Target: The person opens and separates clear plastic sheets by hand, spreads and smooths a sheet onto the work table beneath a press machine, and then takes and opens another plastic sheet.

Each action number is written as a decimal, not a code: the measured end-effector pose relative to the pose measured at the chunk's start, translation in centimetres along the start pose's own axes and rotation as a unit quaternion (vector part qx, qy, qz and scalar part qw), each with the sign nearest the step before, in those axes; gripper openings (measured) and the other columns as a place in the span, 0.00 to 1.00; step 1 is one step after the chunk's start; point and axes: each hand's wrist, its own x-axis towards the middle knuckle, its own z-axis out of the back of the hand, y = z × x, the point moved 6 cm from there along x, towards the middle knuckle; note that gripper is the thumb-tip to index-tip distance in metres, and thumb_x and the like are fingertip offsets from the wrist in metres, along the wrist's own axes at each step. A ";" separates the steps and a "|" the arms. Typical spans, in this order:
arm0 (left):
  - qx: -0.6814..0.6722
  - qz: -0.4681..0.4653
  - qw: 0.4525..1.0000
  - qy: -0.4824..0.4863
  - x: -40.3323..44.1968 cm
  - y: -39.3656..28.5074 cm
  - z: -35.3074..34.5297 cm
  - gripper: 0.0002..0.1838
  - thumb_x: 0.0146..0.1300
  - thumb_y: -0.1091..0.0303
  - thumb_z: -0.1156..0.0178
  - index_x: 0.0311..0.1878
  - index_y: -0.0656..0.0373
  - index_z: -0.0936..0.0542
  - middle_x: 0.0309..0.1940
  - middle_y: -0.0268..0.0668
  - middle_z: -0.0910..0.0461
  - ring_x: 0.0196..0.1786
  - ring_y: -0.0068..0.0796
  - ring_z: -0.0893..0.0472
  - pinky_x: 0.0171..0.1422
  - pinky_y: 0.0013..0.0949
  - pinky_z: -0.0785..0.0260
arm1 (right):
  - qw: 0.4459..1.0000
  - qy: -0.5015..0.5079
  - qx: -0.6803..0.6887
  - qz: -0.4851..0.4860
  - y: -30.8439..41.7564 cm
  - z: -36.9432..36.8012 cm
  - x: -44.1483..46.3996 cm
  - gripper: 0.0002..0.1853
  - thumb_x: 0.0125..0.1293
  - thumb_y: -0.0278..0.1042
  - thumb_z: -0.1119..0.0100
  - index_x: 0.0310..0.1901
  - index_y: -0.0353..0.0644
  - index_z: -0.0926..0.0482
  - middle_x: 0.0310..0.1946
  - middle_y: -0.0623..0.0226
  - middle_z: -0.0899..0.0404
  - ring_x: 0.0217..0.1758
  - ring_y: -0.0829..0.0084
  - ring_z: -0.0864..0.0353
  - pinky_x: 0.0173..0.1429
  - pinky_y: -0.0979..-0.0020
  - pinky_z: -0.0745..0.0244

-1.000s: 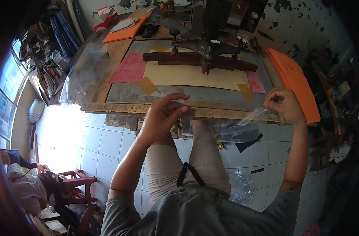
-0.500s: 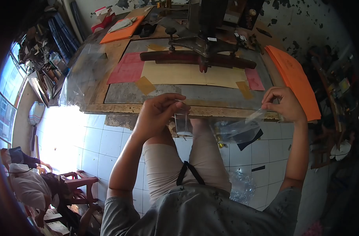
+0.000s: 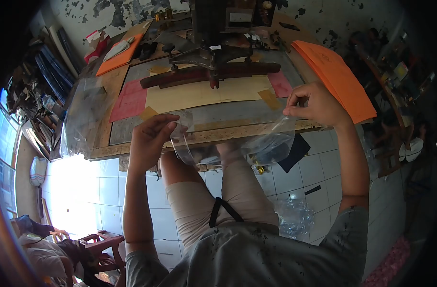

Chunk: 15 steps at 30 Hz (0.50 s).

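A clear plastic sheet (image 3: 271, 146) hangs in a sagging curve between my two hands, in front of the table's near edge. My left hand (image 3: 156, 136) pinches its left end between thumb and fingers. At the right end, my right hand (image 3: 307, 105) pinches a gathered corner of it. Beyond my hands a long cream strip (image 3: 180, 97) lies on the grey board, with a pink sheet (image 3: 129, 99) at its left and another pink sheet (image 3: 279, 84) at its right. A dark metal press bar (image 3: 211, 74) stands over the strip.
Folded orange sheets (image 3: 333, 76) lie on the table's right side, and an orange sheet (image 3: 120, 55) with a cloth at the back left. Clear plastic (image 3: 82, 117) drapes over the left corner. Crumpled plastic (image 3: 292, 217) is on the floor. Another person (image 3: 46, 256) is at the lower left.
My hands have moved farther apart, and the plastic is spread wider between them. The camera view has shifted, so the table and press appear farther left.
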 end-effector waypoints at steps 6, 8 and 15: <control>0.022 -0.013 1.000 -0.011 -0.1 -0.2 0.9 0.17 0.77 0.66 0.35 0.59 0.68 0.18 0.44 0.49 0.09 0.47 0.35 0.09 0.53 0.34 0.17 | 1.000 -0.004 -0.015 -0.012 0.7 0.1 0.8 0.12 0.60 0.36 0.19 0.33 0.36 0.12 0.27 0.70 0.14 0.32 0.81 0.20 0.38 0.73 0.28; 0.042 -0.008 0.999 -0.021 -0.2 -0.6 1.1 0.16 0.77 0.66 0.35 0.59 0.69 0.18 0.43 0.49 0.09 0.47 0.35 0.09 0.54 0.34 0.17 | 1.000 -0.013 -0.024 -0.007 0.9 0.1 1.0 0.12 0.60 0.36 0.19 0.33 0.36 0.12 0.27 0.69 0.14 0.31 0.80 0.20 0.38 0.73 0.28; 0.038 -0.026 0.998 -0.036 -0.5 -1.0 1.4 0.15 0.77 0.69 0.35 0.59 0.69 0.17 0.43 0.46 0.08 0.48 0.31 0.09 0.50 0.31 0.17 | 0.999 -0.031 -0.012 -0.012 1.2 0.1 1.4 0.14 0.60 0.36 0.19 0.34 0.35 0.14 0.26 0.69 0.17 0.31 0.79 0.21 0.39 0.72 0.27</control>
